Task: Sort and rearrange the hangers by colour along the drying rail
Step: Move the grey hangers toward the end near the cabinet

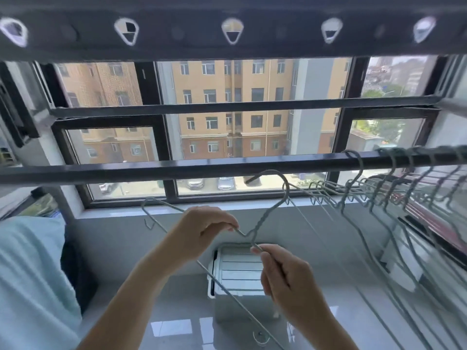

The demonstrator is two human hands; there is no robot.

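1. Left hand [202, 231] pinches one shoulder of the hanger [262, 218] and right hand [283, 274] pinches the other. Both grip close to the neck, so the hook points up.
2. The hook is just under the rail [151, 170] and not on it, probably lined up to hang.
3. Other hangers [390, 168] crowd the rail's right end. This one likely goes apart from them.

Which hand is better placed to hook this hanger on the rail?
Probably right: the right hand grips the hanger under its neck, nearer the hung hangers on the rail; the left hand pinches its shoulder.
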